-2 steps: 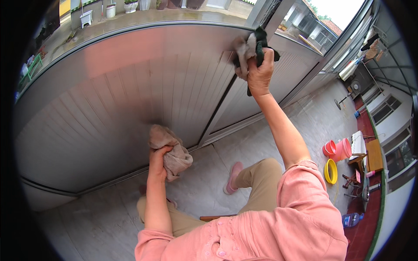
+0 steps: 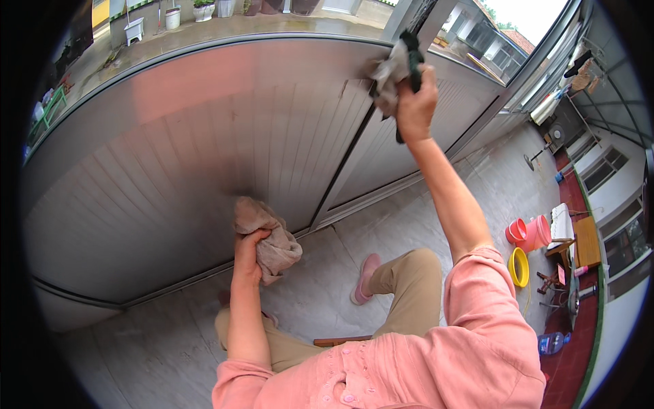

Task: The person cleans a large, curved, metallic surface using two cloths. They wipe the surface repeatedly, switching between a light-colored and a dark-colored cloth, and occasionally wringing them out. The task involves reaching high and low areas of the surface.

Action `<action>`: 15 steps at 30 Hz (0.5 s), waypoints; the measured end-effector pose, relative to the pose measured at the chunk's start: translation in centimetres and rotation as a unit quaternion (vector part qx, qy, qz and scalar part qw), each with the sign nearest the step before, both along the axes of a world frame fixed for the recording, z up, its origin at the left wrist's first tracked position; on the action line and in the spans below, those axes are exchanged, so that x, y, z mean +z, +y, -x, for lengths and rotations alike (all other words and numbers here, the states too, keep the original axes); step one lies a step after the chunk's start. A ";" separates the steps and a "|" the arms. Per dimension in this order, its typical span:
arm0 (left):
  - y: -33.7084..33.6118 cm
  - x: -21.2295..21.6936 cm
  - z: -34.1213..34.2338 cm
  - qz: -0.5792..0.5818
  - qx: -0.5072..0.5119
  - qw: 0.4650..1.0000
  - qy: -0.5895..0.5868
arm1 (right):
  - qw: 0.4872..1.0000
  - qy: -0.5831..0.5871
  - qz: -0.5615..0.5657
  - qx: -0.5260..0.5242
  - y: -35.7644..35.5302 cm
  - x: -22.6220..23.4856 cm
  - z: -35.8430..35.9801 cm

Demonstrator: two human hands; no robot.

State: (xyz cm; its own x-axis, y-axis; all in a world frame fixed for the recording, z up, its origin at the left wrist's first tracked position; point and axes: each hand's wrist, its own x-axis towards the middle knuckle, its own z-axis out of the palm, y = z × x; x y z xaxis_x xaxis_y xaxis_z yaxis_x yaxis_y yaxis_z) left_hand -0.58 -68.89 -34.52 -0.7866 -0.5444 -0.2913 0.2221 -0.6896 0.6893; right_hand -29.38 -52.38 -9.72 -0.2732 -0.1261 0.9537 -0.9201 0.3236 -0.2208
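Just now, the right hand (image 2: 417, 112) has shifted slightly to the person's right, and the grey-and-dark-green cloth (image 2: 392, 73) in it has turned, its dark part bunched more narrowly beside the fingers. That hand is closed, fingers curled over the bundle, at the upper corner of the ribbed metal panel (image 2: 184, 150), near the upright frame post (image 2: 407, 22); whether the cloth presses on the metal at this instant I cannot tell. The left hand (image 2: 246, 253) has barely moved: its fingers are wrapped around a crumpled beige cloth (image 2: 272, 242), held low in front of the same panel, above the grey floor (image 2: 180, 327). So the rubbing seems to belong to the right hand, while the left merely keeps its cloth gathered.
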 end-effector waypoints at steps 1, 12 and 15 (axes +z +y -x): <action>0.1 -0.1 0.2 -0.001 -0.001 1.000 -0.007 | 0.995 -0.056 0.060 0.058 0.0 2.8 -0.2; -0.9 -0.2 0.1 0.025 -0.015 1.000 -0.004 | 0.846 -0.446 0.025 0.291 4.0 -3.8 -2.4; -1.0 0.5 0.5 0.096 -0.109 0.989 0.032 | 0.567 -0.660 0.187 0.456 6.8 -7.0 -5.1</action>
